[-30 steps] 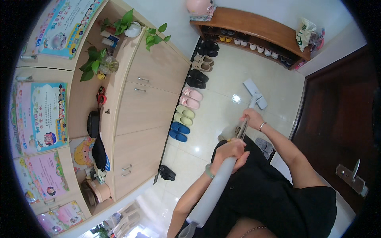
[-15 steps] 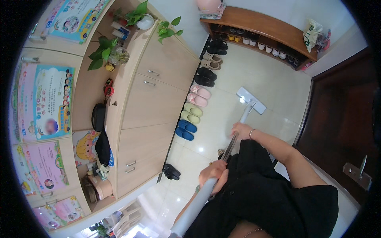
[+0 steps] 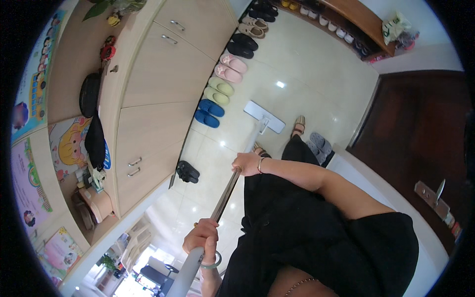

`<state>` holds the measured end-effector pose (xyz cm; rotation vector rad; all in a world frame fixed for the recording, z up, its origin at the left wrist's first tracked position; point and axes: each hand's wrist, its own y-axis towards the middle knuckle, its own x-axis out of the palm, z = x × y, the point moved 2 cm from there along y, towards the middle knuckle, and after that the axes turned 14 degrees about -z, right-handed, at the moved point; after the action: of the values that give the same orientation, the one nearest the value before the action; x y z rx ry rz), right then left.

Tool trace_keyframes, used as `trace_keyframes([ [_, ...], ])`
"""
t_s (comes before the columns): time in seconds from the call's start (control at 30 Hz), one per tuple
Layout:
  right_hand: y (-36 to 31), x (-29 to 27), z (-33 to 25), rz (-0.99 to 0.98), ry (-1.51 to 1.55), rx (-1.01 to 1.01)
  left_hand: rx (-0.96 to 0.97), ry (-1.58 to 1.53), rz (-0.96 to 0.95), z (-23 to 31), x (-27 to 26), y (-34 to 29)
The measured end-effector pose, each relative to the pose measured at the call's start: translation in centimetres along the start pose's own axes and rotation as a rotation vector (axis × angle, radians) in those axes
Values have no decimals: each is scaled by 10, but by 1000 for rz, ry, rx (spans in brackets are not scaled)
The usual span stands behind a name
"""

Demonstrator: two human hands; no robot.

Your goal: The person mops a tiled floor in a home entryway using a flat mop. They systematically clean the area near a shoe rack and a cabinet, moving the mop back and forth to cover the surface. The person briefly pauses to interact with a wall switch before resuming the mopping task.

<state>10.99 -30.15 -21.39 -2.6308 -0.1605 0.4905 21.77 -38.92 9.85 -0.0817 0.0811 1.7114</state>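
A flat mop (image 3: 227,194) slants across the view, with its white rectangular head (image 3: 255,110) lying on the tiled floor. Around the lower pole, below the bare metal section, my right hand (image 3: 246,164) is closed; a bracelet circles that wrist. My left hand (image 3: 201,234) grips the pole higher up, by the thick grey-white handle (image 3: 185,274), and wears a ring and a pale green bangle. My feet in strapped sandals (image 3: 298,124) stand close to the mop head, one partly hidden behind the pole and my right hand.
Along the base of a pale wood cabinet (image 3: 158,79) runs a row of footwear, including blue slippers (image 3: 208,113) and pink slippers (image 3: 231,68). Black shoes (image 3: 188,172) lie nearer. Grey slippers (image 3: 319,146) sit by a white ledge. A brown shoe bench (image 3: 351,22) and dark door (image 3: 410,119) bound the right.
The mop head has come back toward me, away from the bench, and both hands have moved left with the pole. My view has shifted, bringing my feet and the grey slippers into sight.
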Motion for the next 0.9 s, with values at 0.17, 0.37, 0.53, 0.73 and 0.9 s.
trace_keyframes([
  [0.17, -17, -32, 21, -69, -100, 30, 181, -124, 77, -24, 17, 18],
  [0.37, -62, -102, 97, 46, -221, 161, 229, -191, 24, -83, 65, 62],
  [0.53, -114, -172, 236, 432, -188, 271, 294, 152, 23, -146, 148, 155],
  [0.73, -128, -215, 258, 321, -232, 518, 391, -220, -74, -162, 168, 203],
  [0.9, -88, -143, 204, 279, -258, 317, 323, -217, -10, -146, 112, 123],
])
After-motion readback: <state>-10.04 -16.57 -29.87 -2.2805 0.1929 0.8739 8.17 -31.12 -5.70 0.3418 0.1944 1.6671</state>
